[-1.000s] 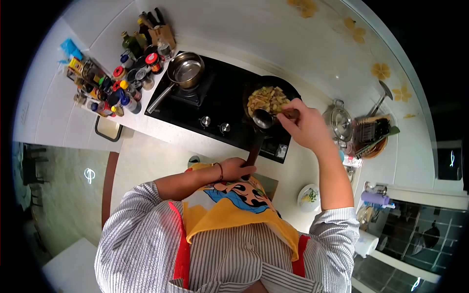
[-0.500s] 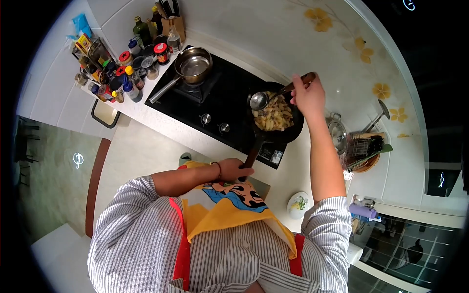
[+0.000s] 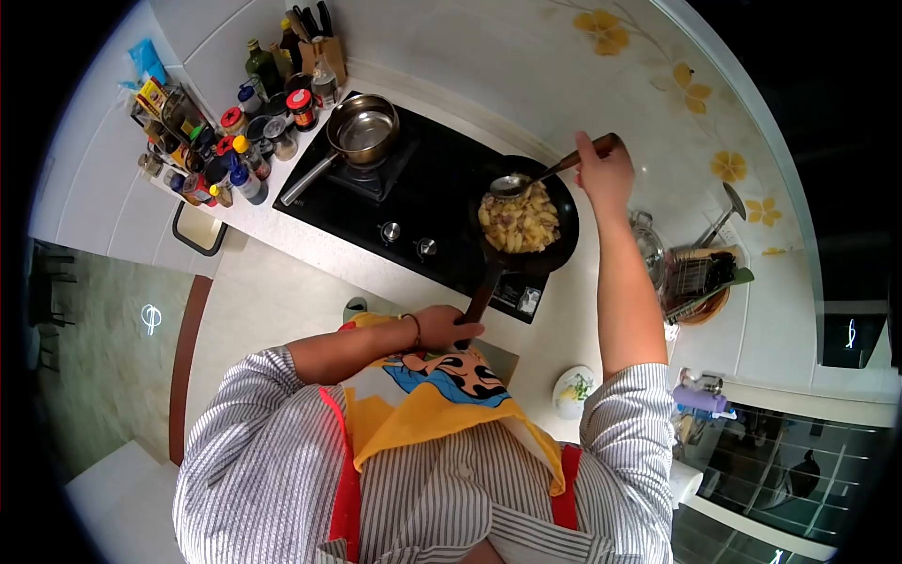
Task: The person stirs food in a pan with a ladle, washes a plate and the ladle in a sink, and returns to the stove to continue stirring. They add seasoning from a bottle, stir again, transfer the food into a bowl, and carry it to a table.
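Observation:
My left hand [image 3: 445,328] is wrapped round the brown handle of a black wok [image 3: 561,246] on the right side of the stove. Cooked pieces [image 3: 520,222], yellowish and sliced, fill its middle; they look like potato, though I cannot be sure. In my right hand [image 3: 606,177] is the wooden handle of a metal ladle [image 3: 508,187]. Its bowl rests at the far left part of the food, tilted so that its inside is partly seen.
A steel saucepan [image 3: 363,130] stands on the left burner of the black cooktop [image 3: 427,179]. Several bottles and jars [image 3: 246,155] crowd the counter at left, beside a knife block [image 3: 324,58]. Right of the wok are a glass lid [image 3: 648,246], a utensil basket [image 3: 700,282] and a white oval dish [image 3: 572,392].
My right hand has shifted slightly right, and the ladle's bowl has tipped and moved a little up and right over the food. My left hand stays on the wok's handle.

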Available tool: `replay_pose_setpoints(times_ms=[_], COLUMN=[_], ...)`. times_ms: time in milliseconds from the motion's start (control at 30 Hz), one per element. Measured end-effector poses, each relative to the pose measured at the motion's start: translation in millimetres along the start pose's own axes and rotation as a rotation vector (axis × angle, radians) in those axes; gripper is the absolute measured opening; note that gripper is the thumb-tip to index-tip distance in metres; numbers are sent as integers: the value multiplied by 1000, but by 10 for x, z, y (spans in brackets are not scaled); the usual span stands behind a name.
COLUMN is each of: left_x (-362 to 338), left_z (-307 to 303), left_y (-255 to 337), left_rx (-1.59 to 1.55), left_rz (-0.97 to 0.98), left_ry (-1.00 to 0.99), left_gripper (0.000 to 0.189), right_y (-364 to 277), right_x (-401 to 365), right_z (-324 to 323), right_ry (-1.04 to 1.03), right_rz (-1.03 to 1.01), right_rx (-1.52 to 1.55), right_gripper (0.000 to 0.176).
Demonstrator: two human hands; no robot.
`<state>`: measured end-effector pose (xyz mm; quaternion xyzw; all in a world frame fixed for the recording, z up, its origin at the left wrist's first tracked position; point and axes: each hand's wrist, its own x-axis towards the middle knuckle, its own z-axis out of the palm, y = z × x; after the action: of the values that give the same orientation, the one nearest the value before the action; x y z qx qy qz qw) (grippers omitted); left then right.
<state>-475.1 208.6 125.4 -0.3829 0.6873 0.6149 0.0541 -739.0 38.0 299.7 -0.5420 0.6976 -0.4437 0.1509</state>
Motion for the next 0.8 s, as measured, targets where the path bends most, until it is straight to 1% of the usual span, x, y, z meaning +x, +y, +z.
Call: replay_pose_setpoints(times_ms=[67, 200, 267, 300, 367, 433, 500, 533, 567, 633, 667, 767, 800], left_x=[-2, -43, -35, -37, -38, -44, -50, -55, -45, -34, -17, 34, 41], left_z=[14, -21, -28, -20, -20, -45, -60, -58, -61, -48, -36, -23, -27], left_y=[-2, 79, 95, 90, 109, 156, 186, 192, 197, 184, 160, 114, 113], left_rx=[-14, 20, 44, 40, 42, 52, 57, 55, 61, 46, 53, 60, 47], left_rz=[11, -3, -2, -1, -1, -20, -14, -11, -10, -27, -28, -18, -14], left_ry=[3, 1, -4, -5, -12, -12, -17, -19, -23, -22, -26, -12, -17], left_gripper=[71, 72, 73, 73, 72, 72, 71, 71, 71, 71, 71, 71, 70], right_y=[192, 472, 466, 506, 619, 861, 1043, 989, 1040, 1177, 1214, 1342, 1369], right_x=[51, 3, -76, -117, -194, -272, -366, -448, -491, -573, -632, -810, -857], right_z=[-75, -234, -405, -471, -593, -700, -779, -823, -891, -1038, -1071, -1147, -1176], right_ry=[96, 127, 169, 174, 266, 265, 279, 322, 330, 418, 463, 500, 455], right_rz=[22, 65, 140, 145, 176, 179, 253, 291, 294, 316, 296, 316, 420], right_rx=[5, -68, 105, 104, 192, 196, 254, 314, 316, 357, 294, 357, 391], right_gripper=[42, 39, 38, 38, 37, 38, 37, 36, 36, 35, 35, 34, 33])
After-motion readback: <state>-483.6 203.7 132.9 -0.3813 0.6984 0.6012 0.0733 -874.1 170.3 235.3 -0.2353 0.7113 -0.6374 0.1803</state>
